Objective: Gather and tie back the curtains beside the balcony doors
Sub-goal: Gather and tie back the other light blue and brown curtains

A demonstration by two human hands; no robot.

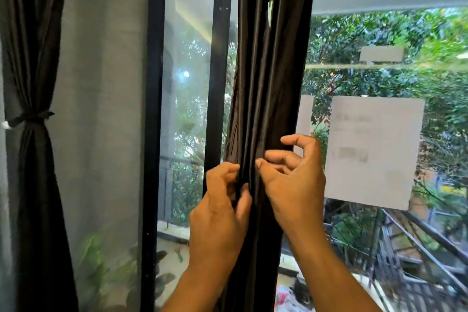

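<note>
- Head view: the left curtain [33, 159] hung already tied; the middle curtain [266, 83] hung bunched beside the door frame [154, 134].
- Both hands, left [220, 208] and right [288, 175], pinched its folds, gathering; tying it likely came next.

Both hands raised, fingers curled into pinching grips

The left hand [219, 208] reaches up from its bare forearm, back toward the camera, thumb and curled fingers pinched together. The right hand [291, 180] sits just beside it and slightly higher, thumb pressed toward the bent index finger, the other fingers crooked and spread above.
</note>
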